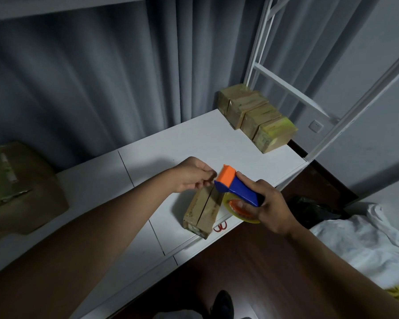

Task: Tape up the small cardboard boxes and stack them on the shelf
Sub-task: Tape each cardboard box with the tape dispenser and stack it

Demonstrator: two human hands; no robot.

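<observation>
Right hand: the right hand [266, 203] grips the blue-and-orange tape dispenser [236, 188], fingers curled round its handle and the tape roll, cutter end tipped toward the far end of the box.
Left hand: the left hand [194, 174] has its fingers drawn together in a pinch just at the cutter, likely on the tape's free end, though the tape itself is too faint to make out.
Box in hand: one small cardboard box [204, 209] lies flat on the white shelf [171, 143], near its front edge, directly under both hands, centre seam showing.
Done so far: four small taped boxes [257, 116] stand in a row at the shelf's back right corner, touching one another.
Left to do: by my reading, this box wants its strip laid along the seam, then a place with the row.
Also there: red scissors [220, 226] just beside the box; a big cardboard carton [19, 187] at far left.
</observation>
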